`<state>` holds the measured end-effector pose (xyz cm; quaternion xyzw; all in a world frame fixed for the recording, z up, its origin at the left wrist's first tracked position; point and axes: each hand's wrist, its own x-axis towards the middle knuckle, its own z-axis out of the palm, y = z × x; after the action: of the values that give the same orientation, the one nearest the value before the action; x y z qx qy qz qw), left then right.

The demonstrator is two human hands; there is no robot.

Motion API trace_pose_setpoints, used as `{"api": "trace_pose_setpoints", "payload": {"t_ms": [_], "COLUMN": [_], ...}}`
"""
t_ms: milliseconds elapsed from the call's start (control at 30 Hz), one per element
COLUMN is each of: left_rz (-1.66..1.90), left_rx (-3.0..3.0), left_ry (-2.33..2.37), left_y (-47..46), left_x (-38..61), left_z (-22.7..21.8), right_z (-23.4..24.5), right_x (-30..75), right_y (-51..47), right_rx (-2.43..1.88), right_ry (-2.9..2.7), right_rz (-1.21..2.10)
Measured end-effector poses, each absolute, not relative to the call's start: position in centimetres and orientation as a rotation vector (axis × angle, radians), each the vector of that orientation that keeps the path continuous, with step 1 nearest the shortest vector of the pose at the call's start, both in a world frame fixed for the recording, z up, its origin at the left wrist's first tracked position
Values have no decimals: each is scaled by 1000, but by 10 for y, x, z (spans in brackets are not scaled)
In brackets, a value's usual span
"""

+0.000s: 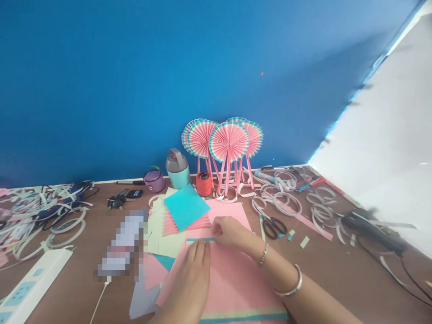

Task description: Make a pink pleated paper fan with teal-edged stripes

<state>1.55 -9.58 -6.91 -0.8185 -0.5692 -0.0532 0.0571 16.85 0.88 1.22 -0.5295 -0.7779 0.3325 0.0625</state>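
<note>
A pink paper sheet [243, 279] lies before me, with cream and blue strips along its near edge. Its far edge has a narrow folded band with a blue stripe [195, 240]. My left hand [194, 270] rests flat on the sheet, fingers stretched toward that band. At the band's right end, my right hand [231, 231] is closed, its curled fingers on the folded edge; the fingertips are partly hidden. Just beyond lie a blue paper square [187, 207] and a pleated pink paper [170, 222], on top of pale yellow sheets [157, 229].
Pink pleated paper fans [229, 141] stand against the blue wall, beside a turquoise flask [177, 171] and red twine [204, 184]. Scissors [274, 228] and curled paper strips [286, 202] lie right. A glue gun [374, 231], power strip [33, 288] and blurred-out phone [123, 243] flank the work.
</note>
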Motion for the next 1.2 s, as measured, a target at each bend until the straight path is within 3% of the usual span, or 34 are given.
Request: {"api": "trace_pose_setpoints", "payload": {"t_ms": [533, 1200], "left_rz": [-10, 2], "left_rx": [-2376, -2286], "left_ry": [-1544, -1543], "left_y": [-102, -101], "left_x": [22, 18], "left_z": [-37, -59], "right_z": [21, 26], "right_x": [171, 169], "right_y": [5, 5], "right_rx": [-1496, -1512], "right_ry": [-2502, -2546], "right_rz": [862, 831]}}
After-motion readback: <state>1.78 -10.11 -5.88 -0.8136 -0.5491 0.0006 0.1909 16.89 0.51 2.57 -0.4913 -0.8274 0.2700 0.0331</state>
